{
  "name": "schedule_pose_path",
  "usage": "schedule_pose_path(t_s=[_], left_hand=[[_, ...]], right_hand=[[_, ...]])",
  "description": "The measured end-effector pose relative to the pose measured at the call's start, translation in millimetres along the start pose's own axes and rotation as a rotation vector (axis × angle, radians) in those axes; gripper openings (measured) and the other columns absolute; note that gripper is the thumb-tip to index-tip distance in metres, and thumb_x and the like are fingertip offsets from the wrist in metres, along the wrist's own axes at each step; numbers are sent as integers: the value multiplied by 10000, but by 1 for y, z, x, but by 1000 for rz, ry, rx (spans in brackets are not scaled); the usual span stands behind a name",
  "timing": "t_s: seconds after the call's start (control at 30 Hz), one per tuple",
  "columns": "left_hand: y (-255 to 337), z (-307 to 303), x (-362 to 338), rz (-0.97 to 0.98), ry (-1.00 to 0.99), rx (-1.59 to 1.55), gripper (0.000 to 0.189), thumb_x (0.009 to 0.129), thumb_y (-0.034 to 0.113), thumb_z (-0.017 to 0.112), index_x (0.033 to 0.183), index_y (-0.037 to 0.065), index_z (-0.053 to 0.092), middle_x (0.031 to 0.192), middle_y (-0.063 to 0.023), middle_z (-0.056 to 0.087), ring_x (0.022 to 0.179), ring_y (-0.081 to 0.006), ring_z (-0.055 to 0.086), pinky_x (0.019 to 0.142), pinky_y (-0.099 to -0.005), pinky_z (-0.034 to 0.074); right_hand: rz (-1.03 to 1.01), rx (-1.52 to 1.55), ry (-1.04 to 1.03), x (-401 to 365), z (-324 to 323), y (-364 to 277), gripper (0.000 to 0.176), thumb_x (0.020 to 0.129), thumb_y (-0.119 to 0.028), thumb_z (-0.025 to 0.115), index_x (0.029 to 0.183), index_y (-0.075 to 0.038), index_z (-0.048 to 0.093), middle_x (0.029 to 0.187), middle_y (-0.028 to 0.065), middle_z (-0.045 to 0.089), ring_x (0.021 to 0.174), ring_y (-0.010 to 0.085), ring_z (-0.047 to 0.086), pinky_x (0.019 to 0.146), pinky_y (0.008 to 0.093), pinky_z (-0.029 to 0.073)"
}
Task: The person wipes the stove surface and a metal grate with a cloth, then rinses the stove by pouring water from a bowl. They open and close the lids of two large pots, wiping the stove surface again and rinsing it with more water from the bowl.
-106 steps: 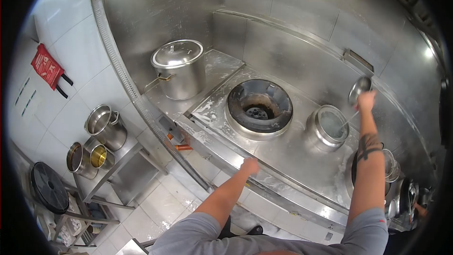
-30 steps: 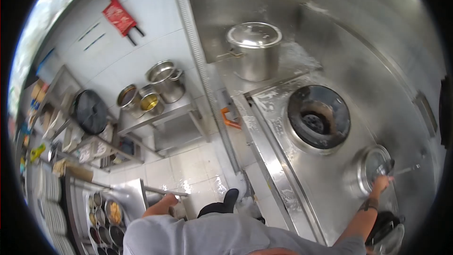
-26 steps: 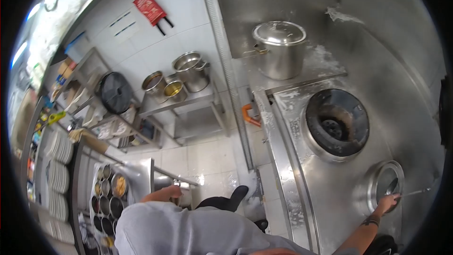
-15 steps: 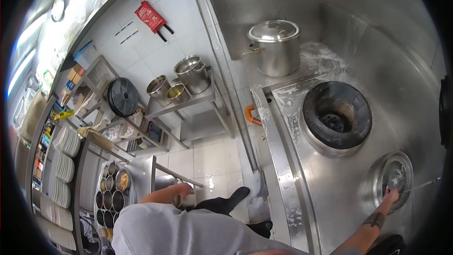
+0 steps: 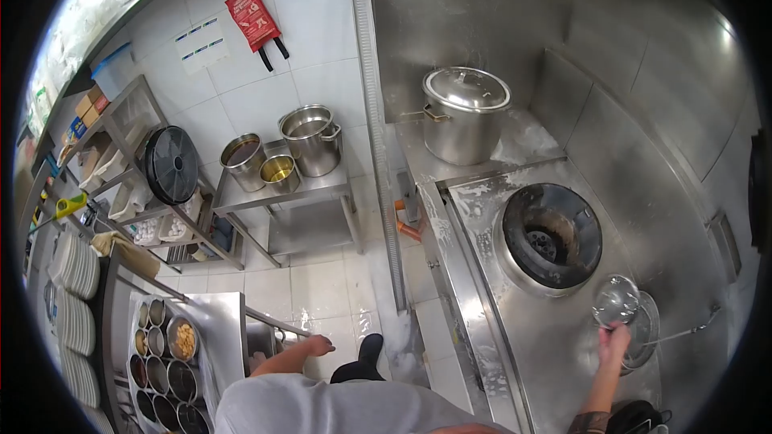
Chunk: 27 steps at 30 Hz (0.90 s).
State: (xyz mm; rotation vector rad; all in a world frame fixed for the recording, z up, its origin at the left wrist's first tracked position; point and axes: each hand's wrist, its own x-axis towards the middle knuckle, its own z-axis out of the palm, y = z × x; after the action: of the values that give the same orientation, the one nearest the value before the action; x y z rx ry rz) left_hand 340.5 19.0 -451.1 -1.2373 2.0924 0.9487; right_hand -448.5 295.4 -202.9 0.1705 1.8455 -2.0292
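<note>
My right hand (image 5: 614,343) grips the near rim of a small shiny round bowl (image 5: 616,299), raised above the cooktop with liquid or bright reflections inside it. Partly behind it sits a wide metal basin (image 5: 648,329). A long thin utensil handle (image 5: 683,334) reaches from this basin toward the right; its other end is hidden. My left hand (image 5: 319,345) hangs out to the left over the floor, fingers curled in with nothing visible in them. The black ring of a wok burner (image 5: 579,261) lies just beyond the bowl.
A lidded stockpot (image 5: 466,124) stands behind the burner. Several pots, including a tall steel pot (image 5: 312,149), sit on a steel table (image 5: 241,201). To my left are containers of ingredients (image 5: 157,343), stacked plates (image 5: 74,297) and shelving. The floor (image 5: 322,293) looks wet.
My right hand has lifted the bowl out of the basin and moved it left toward the burner. The view has shifted. My left hand remains out to the side.
</note>
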Motion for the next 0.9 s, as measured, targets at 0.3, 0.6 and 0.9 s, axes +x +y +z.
schedule_pose_path(t_s=[0.3, 0.6, 0.9], left_hand=[[-105, 24, 15, 324, 6, 415, 416, 950, 206, 491, 1337, 188, 643, 1333, -138, 660, 1224, -352, 628, 1013, -477, 526], [-176, 7, 1, 230, 277, 198, 311, 867, 224, 626, 1158, 150, 709, 1144, -136, 726, 1057, -374, 691, 887, -496, 561], [-201, 23, 7, 100, 179, -158, 346, 835, 288, 642, 1148, 157, 711, 1105, -125, 730, 1071, -361, 681, 875, -497, 563]], right_hand=[[634, 106, -443, -178, 280, 235, 161, 829, 39, 563, 978, -12, 533, 949, 125, 552, 770, 260, 561, 607, 365, 510], [711, 38, -866, -189, 672, 230, 250, 1040, -252, 507, 1101, -34, 613, 879, 112, 639, 645, 251, 637, 529, 371, 591], [-49, -138, -778, -208, 832, -173, 203, 958, 18, 491, 1122, 21, 610, 878, 135, 627, 624, 244, 661, 510, 338, 647]])
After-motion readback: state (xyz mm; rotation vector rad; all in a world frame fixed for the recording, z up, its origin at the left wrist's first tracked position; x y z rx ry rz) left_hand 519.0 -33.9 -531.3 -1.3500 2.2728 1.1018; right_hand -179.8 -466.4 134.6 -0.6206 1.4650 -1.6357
